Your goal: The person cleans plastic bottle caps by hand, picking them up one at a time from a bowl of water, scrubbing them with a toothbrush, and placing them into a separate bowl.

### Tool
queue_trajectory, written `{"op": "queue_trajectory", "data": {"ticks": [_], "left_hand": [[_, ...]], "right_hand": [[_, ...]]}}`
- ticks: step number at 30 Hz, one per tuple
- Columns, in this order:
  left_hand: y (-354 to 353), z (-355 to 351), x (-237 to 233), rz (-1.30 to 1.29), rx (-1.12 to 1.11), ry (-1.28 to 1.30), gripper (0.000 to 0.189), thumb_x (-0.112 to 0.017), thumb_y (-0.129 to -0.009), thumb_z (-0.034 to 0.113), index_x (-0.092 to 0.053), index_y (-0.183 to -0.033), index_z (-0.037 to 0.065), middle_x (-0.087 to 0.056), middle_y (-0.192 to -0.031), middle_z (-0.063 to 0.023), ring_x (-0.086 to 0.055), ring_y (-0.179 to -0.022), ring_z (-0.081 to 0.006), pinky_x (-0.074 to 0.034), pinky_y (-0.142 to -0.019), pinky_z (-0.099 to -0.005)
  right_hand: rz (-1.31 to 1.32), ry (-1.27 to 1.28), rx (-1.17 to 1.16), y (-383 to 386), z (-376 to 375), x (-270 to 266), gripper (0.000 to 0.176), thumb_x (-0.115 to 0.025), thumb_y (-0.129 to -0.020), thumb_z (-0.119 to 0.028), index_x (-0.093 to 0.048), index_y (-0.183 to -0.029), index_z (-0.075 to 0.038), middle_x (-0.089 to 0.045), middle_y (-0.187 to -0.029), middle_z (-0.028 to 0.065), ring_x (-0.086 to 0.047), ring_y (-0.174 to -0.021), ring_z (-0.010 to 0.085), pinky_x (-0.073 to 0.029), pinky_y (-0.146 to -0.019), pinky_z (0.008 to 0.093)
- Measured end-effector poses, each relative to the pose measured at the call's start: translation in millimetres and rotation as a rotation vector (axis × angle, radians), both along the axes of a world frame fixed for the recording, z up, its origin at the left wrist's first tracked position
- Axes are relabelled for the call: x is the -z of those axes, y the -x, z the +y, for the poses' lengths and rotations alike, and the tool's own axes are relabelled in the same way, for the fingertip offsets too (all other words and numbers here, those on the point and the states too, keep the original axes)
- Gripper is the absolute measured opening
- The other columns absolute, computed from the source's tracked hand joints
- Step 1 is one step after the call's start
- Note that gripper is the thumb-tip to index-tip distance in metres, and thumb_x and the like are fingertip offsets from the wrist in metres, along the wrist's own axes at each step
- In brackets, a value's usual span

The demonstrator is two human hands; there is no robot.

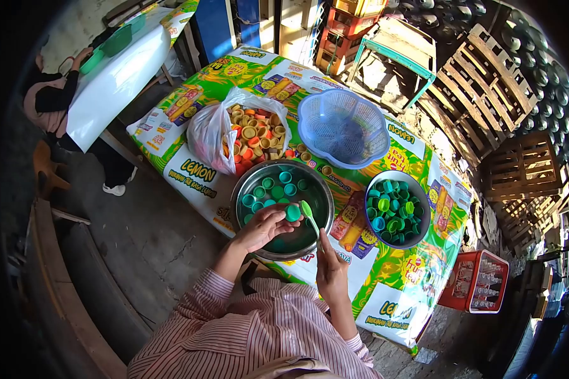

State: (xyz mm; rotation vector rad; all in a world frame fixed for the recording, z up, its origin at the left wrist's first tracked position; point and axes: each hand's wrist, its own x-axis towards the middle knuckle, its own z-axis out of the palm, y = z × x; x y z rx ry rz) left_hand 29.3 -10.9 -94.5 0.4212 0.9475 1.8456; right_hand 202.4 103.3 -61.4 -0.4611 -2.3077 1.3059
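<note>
Over a metal basin (pixel 239 230) of water, my left hand (pixel 261 228) pinches a green bottle cap (pixel 293 213) between thumb and fingers. My right hand (pixel 332 268) is closed round the pale handle of a green toothbrush (pixel 307 210), its head close beside that cap. Several green and teal caps (pixel 277 192) lie in the basin below. To the right stands a bowl (pixel 425 197) filled with dark green, light green and blue caps (pixel 395 211). Behind the basin, a clear plastic bag (pixel 203 136) holds orange and yellowish caps (pixel 251 134).
A blue plastic basket (pixel 344 129) sits at the back of the table (pixel 189 174), near a few loose caps. A red crate (pixel 476 282) stands off the right edge. Wooden pallets (pixel 483 79) and a teal-framed stand (pixel 395 54) are behind. Another person (pixel 50 101) works at a table far left.
</note>
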Motion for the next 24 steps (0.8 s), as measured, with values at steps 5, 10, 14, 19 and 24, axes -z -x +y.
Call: {"op": "queue_trajectory", "data": {"ticks": [5,10,14,19,24], "left_hand": [[1,1,-7,0.022,0.068,-0.067,0.034,-0.043,-0.094,0.016,-0.044,-0.125,0.002,-0.055,-0.115,-0.0114,-0.057,-0.1,-0.0173,-0.047,-0.087,-0.029],[2,0,-9,-0.024,0.072,-0.098,0.036,-0.042,-0.095,0.016,-0.042,-0.128,0.003,-0.054,-0.116,-0.011,-0.055,-0.102,-0.0153,-0.046,-0.09,-0.03],[7,-1,-3,-0.056,0.099,-0.147,0.035,-0.041,-0.095,0.015,-0.043,-0.127,0.003,-0.051,-0.12,-0.0077,-0.054,-0.102,-0.0152,-0.045,-0.091,-0.0304],[5,0,-17,0.34,-0.028,0.142,0.037,-0.049,-0.089,0.005,-0.043,-0.126,0.003,-0.047,-0.12,-0.0091,-0.055,-0.096,-0.0142,-0.049,-0.083,-0.0255],[6,0,-23,1.043,-0.195,0.323,0.073,-0.064,-0.072,-0.003,-0.028,-0.134,0.005,-0.048,-0.101,-0.0095,-0.058,-0.089,-0.016,-0.051,-0.077,-0.0264]], "right_hand": [[-0.046,-0.055,0.075,2,7,0,0.054,-0.05,-0.083,0.004,-0.04,-0.133,-0.013,-0.062,-0.087,0.0212,-0.064,-0.076,0.0321,-0.048,-0.064,0.0308],[-0.011,-0.112,-0.024,-2,0,-1,0.054,-0.051,-0.083,0.004,-0.042,-0.132,-0.014,-0.054,-0.068,0.0139,-0.056,-0.057,0.0282,-0.045,-0.056,0.0361],[-0.009,-0.112,0.109,4,6,5,0.054,-0.052,-0.083,0.002,-0.041,-0.133,-0.014,-0.057,-0.07,0.016,-0.057,-0.057,0.0292,-0.046,-0.055,0.0351],[0.038,-0.073,0.055,1,1,2,0.052,-0.052,-0.083,0.001,-0.042,-0.132,-0.014,-0.058,-0.072,0.0161,-0.059,-0.059,0.0284,-0.046,-0.056,0.0338],[-0.035,-0.04,0.068,-3,-2,9,0.052,-0.053,-0.083,0.0,-0.042,-0.132,-0.014,-0.058,-0.071,0.0152,-0.057,-0.058,0.0287,-0.045,-0.055,0.0345]]}}
